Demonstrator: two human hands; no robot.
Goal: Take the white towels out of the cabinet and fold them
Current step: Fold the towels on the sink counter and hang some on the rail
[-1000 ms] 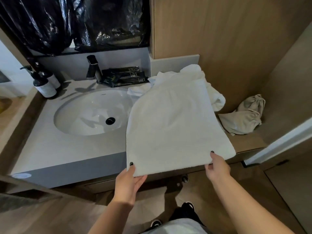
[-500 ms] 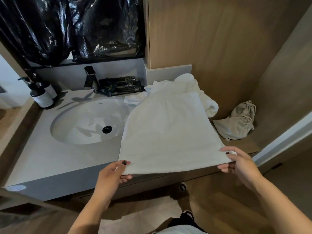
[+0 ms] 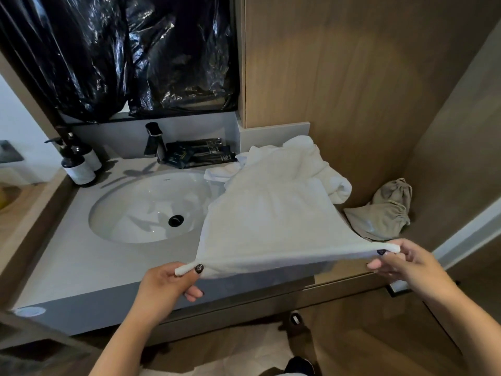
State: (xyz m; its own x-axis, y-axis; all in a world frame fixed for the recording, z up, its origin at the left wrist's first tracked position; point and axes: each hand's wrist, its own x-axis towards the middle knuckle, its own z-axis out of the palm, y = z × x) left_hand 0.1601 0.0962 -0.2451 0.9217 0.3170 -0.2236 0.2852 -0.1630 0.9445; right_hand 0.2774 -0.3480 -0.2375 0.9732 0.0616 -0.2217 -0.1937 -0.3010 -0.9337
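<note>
Nearest, left hand (image 3: 165,280) pinching the near-left corner of the towel (image 3: 271,221), thumb on top, fingers curled beneath; right hand (image 3: 401,263) pinching the near-right corner the same way. Near hem now raised and pulled taut between both hands, lifted clear of the counter (image 3: 81,267) edge, where a second ago it lay flat and lower with the hands just reaching the corners. Far part of the towel draped over the counter's right end and over a crumpled pile (image 3: 306,161) of more white cloth behind it. Judged from that: grip secured, towel spread, ready for the near edge to be carried forward onto the far one, so the fold looks just begun, with the pile not yet folded. Cabinet not identifiable here. Left of the towel, sink (image 3: 141,210) with a dark drain; behind it faucet (image 3: 154,142), dark packets (image 3: 200,156), two pump bottles (image 3: 77,164). To the right, a beige pouch (image 3: 385,213) on the wooden ledge. Farthest, black plastic (image 3: 122,55) covering the wall above.
</note>
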